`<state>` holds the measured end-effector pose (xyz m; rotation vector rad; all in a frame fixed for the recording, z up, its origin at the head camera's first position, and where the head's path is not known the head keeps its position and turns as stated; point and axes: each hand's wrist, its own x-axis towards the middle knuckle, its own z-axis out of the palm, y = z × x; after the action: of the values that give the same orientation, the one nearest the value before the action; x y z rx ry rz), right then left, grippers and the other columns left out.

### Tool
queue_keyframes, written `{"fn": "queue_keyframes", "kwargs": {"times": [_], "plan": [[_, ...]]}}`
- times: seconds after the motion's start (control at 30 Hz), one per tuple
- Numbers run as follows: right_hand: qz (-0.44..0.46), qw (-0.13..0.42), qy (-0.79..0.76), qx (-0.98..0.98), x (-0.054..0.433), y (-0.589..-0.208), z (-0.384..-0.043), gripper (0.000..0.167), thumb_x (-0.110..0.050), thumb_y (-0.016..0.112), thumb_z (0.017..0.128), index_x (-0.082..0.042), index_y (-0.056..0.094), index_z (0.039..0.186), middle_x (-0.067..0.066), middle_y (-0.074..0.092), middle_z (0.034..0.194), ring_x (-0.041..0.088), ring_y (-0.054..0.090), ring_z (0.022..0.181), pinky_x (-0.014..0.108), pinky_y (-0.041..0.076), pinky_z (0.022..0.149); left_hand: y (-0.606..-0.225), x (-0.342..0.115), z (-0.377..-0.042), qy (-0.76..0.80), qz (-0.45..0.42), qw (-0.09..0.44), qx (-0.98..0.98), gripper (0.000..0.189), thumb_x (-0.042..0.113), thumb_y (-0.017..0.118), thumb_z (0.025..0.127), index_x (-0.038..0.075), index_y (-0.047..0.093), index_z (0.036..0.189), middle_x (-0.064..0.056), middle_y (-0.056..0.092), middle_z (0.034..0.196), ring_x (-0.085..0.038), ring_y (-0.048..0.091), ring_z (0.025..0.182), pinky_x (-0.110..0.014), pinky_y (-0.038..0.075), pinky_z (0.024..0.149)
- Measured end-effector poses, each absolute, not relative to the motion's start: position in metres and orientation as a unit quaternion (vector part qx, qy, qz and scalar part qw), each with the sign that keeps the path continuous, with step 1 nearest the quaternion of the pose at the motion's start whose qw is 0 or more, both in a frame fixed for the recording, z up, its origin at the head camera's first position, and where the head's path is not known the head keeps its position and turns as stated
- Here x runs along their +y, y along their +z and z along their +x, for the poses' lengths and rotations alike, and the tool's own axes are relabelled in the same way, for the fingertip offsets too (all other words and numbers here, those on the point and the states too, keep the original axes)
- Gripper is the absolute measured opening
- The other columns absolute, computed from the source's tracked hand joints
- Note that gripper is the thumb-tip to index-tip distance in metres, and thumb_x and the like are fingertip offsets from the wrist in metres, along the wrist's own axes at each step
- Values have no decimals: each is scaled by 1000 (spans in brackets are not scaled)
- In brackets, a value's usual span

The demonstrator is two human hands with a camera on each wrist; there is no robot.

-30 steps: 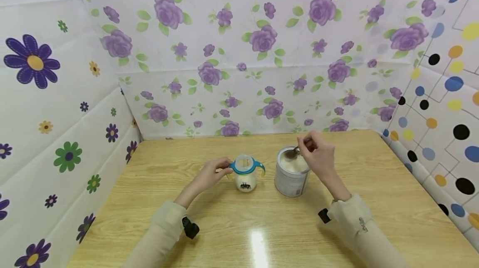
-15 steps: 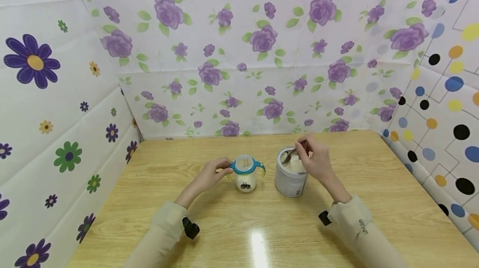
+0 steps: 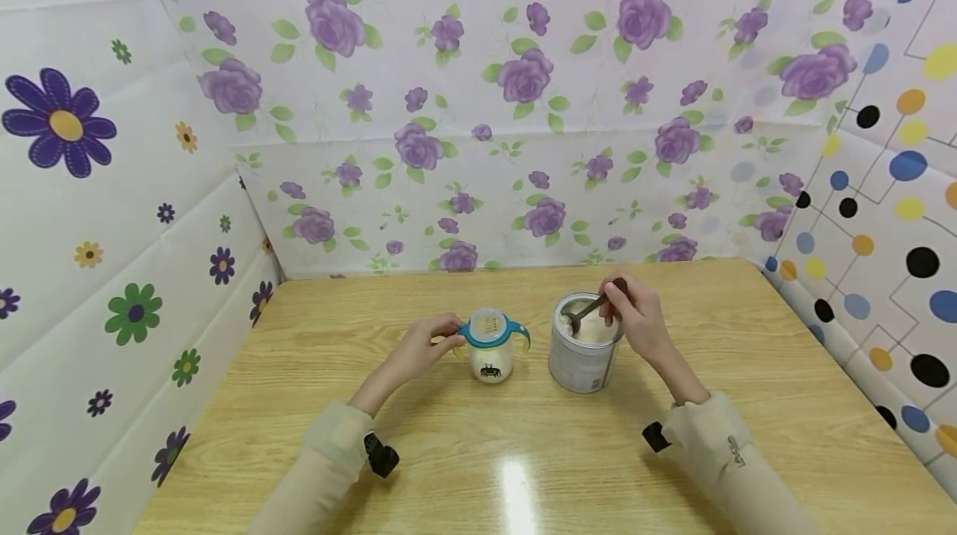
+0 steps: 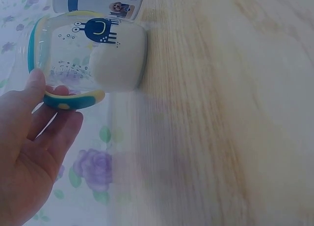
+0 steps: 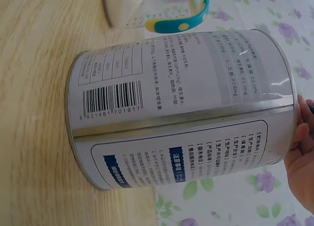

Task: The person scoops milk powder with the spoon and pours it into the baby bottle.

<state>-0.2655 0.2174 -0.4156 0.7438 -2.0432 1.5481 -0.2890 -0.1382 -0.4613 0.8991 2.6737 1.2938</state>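
My left hand (image 3: pixel 419 350) pinches the blue-and-yellow handle (image 4: pixel 73 100) of a clear baby bottle (image 3: pixel 490 358) that stands on the table. White powder fills its lower part, and a crab-like print marks its side. To the right stands an open tin (image 3: pixel 581 365) of pale powder (image 3: pixel 596 327). Above its rim, my right hand (image 3: pixel 638 321) grips a dark brown spoon (image 3: pixel 601 302), whose bowl dips to the powder at the tin's left side. In the right wrist view the tin's printed label (image 5: pixel 181 113) hides most of that hand and nearly all of the spoon.
The bottle and tin stand a short gap apart on a wooden table (image 3: pixel 449 468). Floral cloth (image 3: pixel 478 103) hangs behind the table, with patterned sheets at both sides. A black wrist camera (image 3: pixel 381 455) sits on the left sleeve, another (image 3: pixel 655 437) on the right.
The right hand has turned and shifted within a small range over the tin, and the spoon now slants with its handle up to the right. The left hand and bottle have stayed put.
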Motion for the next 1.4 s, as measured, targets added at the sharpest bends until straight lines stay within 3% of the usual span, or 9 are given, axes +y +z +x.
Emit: {"fn": "queue_keyframes", "kwargs": {"times": [0.13,0.33,0.77,1.4], "plan": [[228,195,607,-736,225,-426,-275,25,-3,42,103,12,56,88,13,55,58,22,51,43,30,41,37,-462,-138,-290,416,288,21,862,17,27,58,97,19,65,109,-3,70,111,-23,66,109,-42,56,89],[166,130,685,-698,233,-427,-278,35,-16,44,104,15,51,90,-2,59,56,11,54,41,22,41,37,-463,-138,-290,415,289,17,862,16,27,58,97,19,65,109,-3,70,110,-23,67,108,-42,56,89],[94,76,773,-622,246,-430,-284,31,-15,41,105,-3,57,82,-2,61,55,8,57,42,16,41,38,-464,-139,-290,420,293,17,858,16,25,59,97,18,65,109,-4,70,111,-24,66,109,-42,56,90],[55,23,810,-584,254,-432,-287,28,-19,38,106,-8,57,88,-4,60,61,5,54,49,14,41,44,-464,-139,-290,421,292,15,859,15,25,58,97,19,65,109,-6,69,113,-27,65,111,-43,56,89]]}}
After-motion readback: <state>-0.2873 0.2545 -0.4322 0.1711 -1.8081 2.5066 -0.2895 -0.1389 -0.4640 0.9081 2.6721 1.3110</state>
